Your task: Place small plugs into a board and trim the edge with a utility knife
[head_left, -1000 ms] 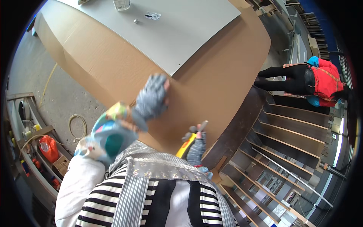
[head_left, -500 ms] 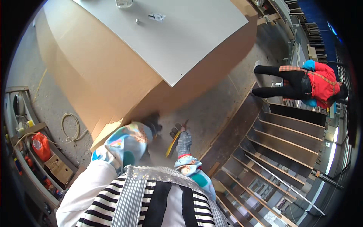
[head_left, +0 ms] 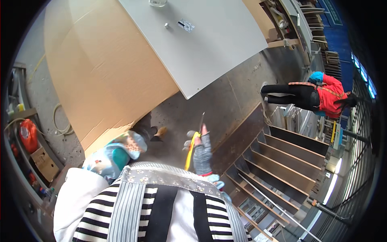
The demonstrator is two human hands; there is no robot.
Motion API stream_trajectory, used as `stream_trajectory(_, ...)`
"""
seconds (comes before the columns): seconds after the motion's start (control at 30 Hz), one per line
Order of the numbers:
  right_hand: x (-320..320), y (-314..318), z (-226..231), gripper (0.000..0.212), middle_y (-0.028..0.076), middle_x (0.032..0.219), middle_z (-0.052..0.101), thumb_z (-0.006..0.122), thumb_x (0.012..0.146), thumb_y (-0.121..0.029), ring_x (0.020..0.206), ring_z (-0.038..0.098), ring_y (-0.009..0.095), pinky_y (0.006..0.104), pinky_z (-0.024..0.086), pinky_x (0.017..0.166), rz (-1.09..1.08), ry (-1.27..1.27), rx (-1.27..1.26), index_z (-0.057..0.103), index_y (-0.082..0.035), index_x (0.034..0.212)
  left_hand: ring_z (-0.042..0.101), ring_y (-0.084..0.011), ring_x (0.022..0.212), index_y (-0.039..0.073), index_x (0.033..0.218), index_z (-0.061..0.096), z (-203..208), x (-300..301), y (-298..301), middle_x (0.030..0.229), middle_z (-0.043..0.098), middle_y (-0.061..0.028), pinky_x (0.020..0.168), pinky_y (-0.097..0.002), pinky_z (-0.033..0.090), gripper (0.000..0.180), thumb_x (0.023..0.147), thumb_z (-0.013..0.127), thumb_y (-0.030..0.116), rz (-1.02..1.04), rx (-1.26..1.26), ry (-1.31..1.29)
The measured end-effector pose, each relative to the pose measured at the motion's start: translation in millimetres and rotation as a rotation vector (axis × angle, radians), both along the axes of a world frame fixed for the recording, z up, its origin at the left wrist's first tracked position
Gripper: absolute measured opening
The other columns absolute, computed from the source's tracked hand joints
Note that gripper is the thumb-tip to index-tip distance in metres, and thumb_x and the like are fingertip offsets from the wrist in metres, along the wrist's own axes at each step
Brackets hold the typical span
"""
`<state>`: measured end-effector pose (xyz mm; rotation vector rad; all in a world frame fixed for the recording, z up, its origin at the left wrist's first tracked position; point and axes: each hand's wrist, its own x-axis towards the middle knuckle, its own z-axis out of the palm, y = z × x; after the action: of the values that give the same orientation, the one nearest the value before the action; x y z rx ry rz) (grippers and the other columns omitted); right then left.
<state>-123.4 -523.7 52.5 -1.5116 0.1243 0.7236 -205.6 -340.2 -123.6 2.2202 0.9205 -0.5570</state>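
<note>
My right hand, in a grey knitted glove with bare fingertips showing, is closed around a yellow utility knife. A thin dark blade points up and away from the thumb. My left sleeve, patterned in light blue, reaches the near corner of a large brown cardboard sheet; the hand itself is hidden there. On the cardboard lies a smooth light grey panel, its near corner pointing toward me. My right hand is apart from both sheets.
A clear glass container, a small white knob and a label are on the panel. A slatted wooden rack stands at right, near a person in red. At left are a hose and a tool-filled shelf.
My right hand has risen slightly with the knife, whose blade now shows clearly. My left sleeve has shifted left. The view has turned, so the sheets and rack sit differently.
</note>
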Motion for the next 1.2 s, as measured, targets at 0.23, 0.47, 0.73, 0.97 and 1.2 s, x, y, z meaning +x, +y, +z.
stream_trajectory(0.23,79.8,-19.3,18.1,0.054,0.008,0.102,0.055,0.044,0.092,-0.011,0.075,0.058,0.016,0.0315,0.054,0.064,0.466,0.129,-0.027,0.025,-0.017,0.143,0.045,-0.0361,0.119,0.004,0.132,0.039,52.2,-18.8,-13.3,0.125,0.049,-0.0237,0.1,-0.0393,0.036,0.07,0.078,0.063,0.042,0.298,-0.217,-0.138)
stream_trajectory(0.47,127.0,2.1,14.2,0.052,0.01,0.099,0.055,0.043,0.093,-0.014,0.076,0.057,0.017,0.0332,0.053,0.065,0.701,0.309,0.015,0.026,-0.015,0.143,0.057,-0.034,0.104,0.008,0.128,0.045,121.2,22.3,-27.8,0.106,0.062,-0.0188,0.089,-0.0407,0.043,0.056,0.083,0.059,0.038,0.609,-0.201,-0.259)
stream_trajectory(0.73,145.6,8.4,11.2,0.049,0.009,0.097,0.057,0.04,0.096,-0.012,0.074,0.058,0.014,0.0265,0.053,0.065,0.756,0.419,0.093,0.026,-0.014,0.142,0.062,-0.0198,0.086,0.005,0.114,0.056,140.4,47.1,-26.5,0.095,0.065,-0.0117,0.078,-0.0312,0.049,0.032,0.085,0.061,0.02,0.658,-0.365,-0.499)
stream_trajectory(0.97,136.2,7.5,14.0,0.051,0.01,0.095,0.057,0.042,0.095,-0.014,0.073,0.057,0.014,0.0251,0.051,0.066,0.612,0.487,0.108,0.024,-0.01,0.143,0.059,-0.0133,0.079,0.003,0.11,0.06,152.5,76.2,4.7,0.088,0.064,-0.007,0.072,-0.0271,0.049,0.026,0.088,0.06,0.017,0.355,-0.351,-0.489)
stream_trajectory(1.2,113.2,21.2,42.6,0.049,0.015,0.093,0.059,0.044,0.092,-0.019,0.077,0.06,0.019,0.0301,0.052,0.07,0.405,0.659,0.318,0.032,-0.002,0.136,0.061,-0.0179,0.092,0.001,0.109,0.061,167.6,92.7,27.0,0.097,0.065,-0.0096,0.082,-0.0279,0.049,0.026,0.089,0.058,0.019,0.313,-0.994,-0.359)
